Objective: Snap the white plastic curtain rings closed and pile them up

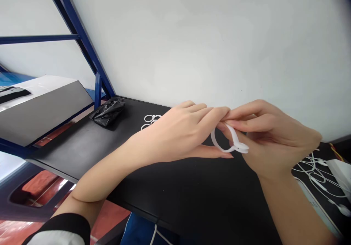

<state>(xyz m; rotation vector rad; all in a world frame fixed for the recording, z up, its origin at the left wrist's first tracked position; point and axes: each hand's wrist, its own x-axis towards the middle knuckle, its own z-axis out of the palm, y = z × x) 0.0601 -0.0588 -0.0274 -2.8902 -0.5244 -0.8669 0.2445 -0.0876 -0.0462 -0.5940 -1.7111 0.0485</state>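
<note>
A white plastic ring with a small two-pronged tab is held above the black table in front of me. My left hand has its thumb under the ring and its fingers bent over the top, closed on it. The fingertips of my right hand pinch at the ring's upper edge, touching the left fingertips. What exactly lies between those fingertips is hidden. Behind my left wrist, several similar white rings lie on the table, partly covered by the hand.
The black table runs along a white wall. A crumpled black plastic bag lies at its far left, beside a blue metal frame. Tangled white earphone cables and a white box sit at the right.
</note>
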